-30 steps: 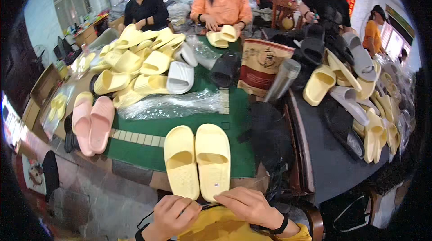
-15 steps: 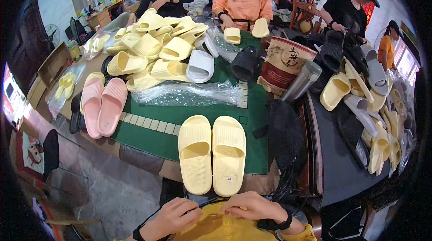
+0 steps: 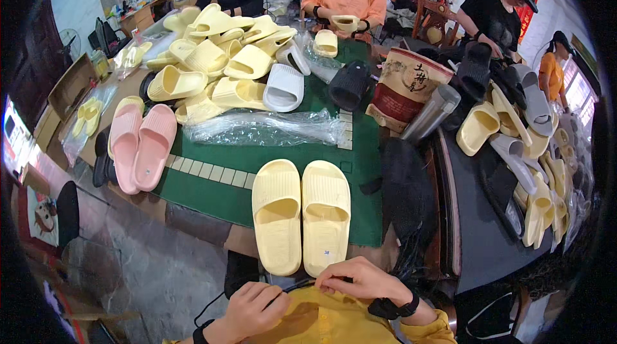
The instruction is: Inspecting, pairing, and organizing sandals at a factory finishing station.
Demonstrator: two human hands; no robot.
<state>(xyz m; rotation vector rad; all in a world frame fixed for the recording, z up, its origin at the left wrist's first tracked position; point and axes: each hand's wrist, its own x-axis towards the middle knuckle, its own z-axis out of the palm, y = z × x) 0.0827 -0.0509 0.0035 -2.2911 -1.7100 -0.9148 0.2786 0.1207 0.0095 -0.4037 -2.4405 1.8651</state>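
A pair of pale yellow slide slippers (image 3: 301, 215) lies side by side at the near edge of the table, toes away from me and a small label on the right one's insole. Close to the right slipper's heel is my right hand (image 3: 363, 280), its fingers curled with nothing visible in them. My left hand (image 3: 258, 305) hovers lower and to the left, loosely closed, apart from the slippers and showing no held thing. Dark bands circle both wrists.
Beyond the pair lie clear plastic bags (image 3: 263, 129), a heap of yellow slippers (image 3: 225, 55), a white slipper (image 3: 283, 87) and a pink pair (image 3: 144, 146). A red-and-tan paper bag (image 3: 405, 90) and a metal tumbler (image 3: 430, 113) stand right. Several people work around the tables.
My right hand has shifted slightly up toward the slippers' heels. Across the table, the person in orange has lifted one yellow slipper. The person in black has lowered an arm and reaches near the heap.
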